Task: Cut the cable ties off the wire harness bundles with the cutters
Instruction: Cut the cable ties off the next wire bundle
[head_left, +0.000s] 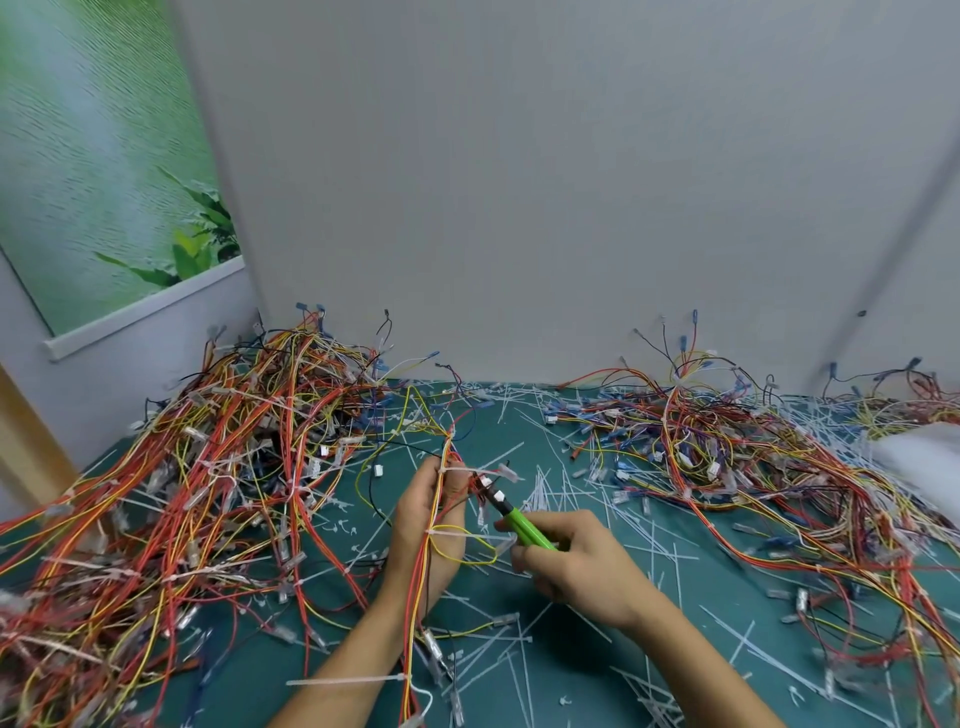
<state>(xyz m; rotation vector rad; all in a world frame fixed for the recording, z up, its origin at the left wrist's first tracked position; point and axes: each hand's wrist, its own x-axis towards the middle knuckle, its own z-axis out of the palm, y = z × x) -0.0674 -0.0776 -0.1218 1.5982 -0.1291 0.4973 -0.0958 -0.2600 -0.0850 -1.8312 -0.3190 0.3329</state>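
My left hand (423, 525) grips a thin wire harness bundle (434, 566) of red, orange and yellow wires, held upright over the green mat. A white cable tie (460, 470) wraps the bundle just above my fingers, and another tie (452, 531) crosses it at the palm. My right hand (571, 561) holds the green-handled cutters (522, 526), whose dark jaws (491, 493) point up-left at the upper tie beside my left thumb. A third tie (358, 679) sits lower on the bundle near my left forearm.
A large heap of tied wire harnesses (208, 467) covers the left of the green mat (571, 654). Another heap of wires (727, 457) spreads over the right side. Cut white ties (550, 493) litter the mat. A grey wall (519, 208) stands behind.
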